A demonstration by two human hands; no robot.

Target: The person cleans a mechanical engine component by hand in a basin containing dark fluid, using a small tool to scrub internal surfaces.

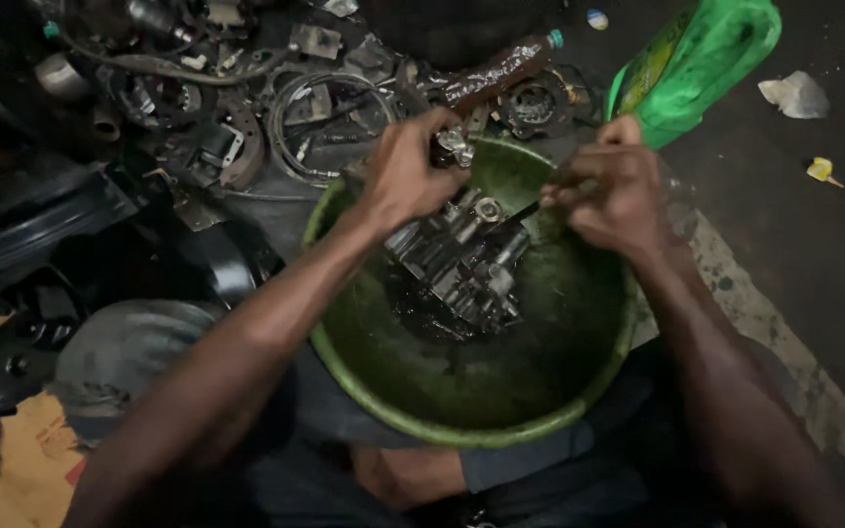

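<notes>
A round green basin [540,416] sits between my knees, with dark oily liquid in its bottom. A finned grey metal engine part [457,259] lies tilted in the basin. My left hand [405,176] grips the top end of that part at the basin's far rim. My right hand [613,191] is closed on a thin dark tool [523,212] whose tip reaches the part's upper side. What kind of tool it is I cannot make out.
A heap of greasy metal parts, cables and a brake shoe [246,147] lies at the upper left. A brown plastic bottle [501,70] and a green plastic bag [706,59] sit behind the basin. Scraps of litter [796,95] dot the dark floor at right. Cardboard [22,469] lies lower left.
</notes>
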